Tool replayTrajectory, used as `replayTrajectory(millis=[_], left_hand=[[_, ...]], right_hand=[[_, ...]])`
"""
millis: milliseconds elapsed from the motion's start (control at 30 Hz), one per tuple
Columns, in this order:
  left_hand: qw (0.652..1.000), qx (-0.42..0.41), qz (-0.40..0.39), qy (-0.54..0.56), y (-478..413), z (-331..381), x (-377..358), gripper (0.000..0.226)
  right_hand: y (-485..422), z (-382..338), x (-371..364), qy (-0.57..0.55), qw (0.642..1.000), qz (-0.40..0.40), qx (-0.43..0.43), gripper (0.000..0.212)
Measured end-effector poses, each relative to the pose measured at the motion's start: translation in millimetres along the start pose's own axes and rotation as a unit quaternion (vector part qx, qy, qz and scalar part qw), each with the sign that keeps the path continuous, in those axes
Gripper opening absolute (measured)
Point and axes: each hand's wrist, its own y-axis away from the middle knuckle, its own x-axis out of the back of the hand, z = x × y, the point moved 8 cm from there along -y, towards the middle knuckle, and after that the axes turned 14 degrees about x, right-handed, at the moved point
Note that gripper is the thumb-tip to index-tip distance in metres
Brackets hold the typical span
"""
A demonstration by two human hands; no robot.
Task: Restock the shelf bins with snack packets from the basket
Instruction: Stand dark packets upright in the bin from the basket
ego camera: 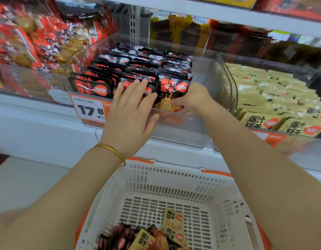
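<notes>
Gripping black pkt [171,87] w/ right hand [193,96], left hand [130,112] fingers [138,89] flat alongside

Rowed packets [138,64] are standing in the middle bin [206,112] on the shelf [47,123], between a left bin [20,82] and a right bin [304,141]. Below, before the shelf, the basket [174,171] is holding loose packets [172,226]. The right hand [194,98] is gripping the front packet [171,91], just right of the flat left hand [130,109].

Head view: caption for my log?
Right hand holds a black packet in the clear bin; left hand rests on the rows.
</notes>
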Motion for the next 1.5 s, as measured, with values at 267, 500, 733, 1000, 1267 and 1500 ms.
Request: replayTrajectory(millis=[267,500,733,1000,1267,1500], left_hand=[[1.000,-0.012,0.004,0.017,3.2,-3.1,1.8,0.050],[0.999,-0.019,0.003,0.025,7.9,-0.1,9.2,0.050],[0.995,-0.081,0.031,0.053,46.1,21.0,24.1,0.031],[0.921,-0.039,-0.357,-0.149,131.0,-31.9,-67.1,0.039],[0.853,-0.035,-0.482,-0.194,155.6,-52.8,-94.1,0.043],[0.836,-0.051,-0.509,-0.198,152.6,-50.4,-96.1,0.041]], right_hand=[[9.8,6.5,-9.4,-0.169,0.982,-0.053,-0.064,0.042],[18.5,2.3,1.0,-0.158,0.984,-0.044,-0.069,0.031],[95.9,-43.2,57.9,-0.110,0.957,0.205,0.175,0.031],[169.2,84.1,-212.2,-0.046,0.955,-0.293,0.027,0.007],[230.3,96.5,-350.3,0.002,0.881,-0.460,0.110,0.037],[217.5,75.7,-322.5,-0.097,0.887,-0.417,0.173,0.018]])
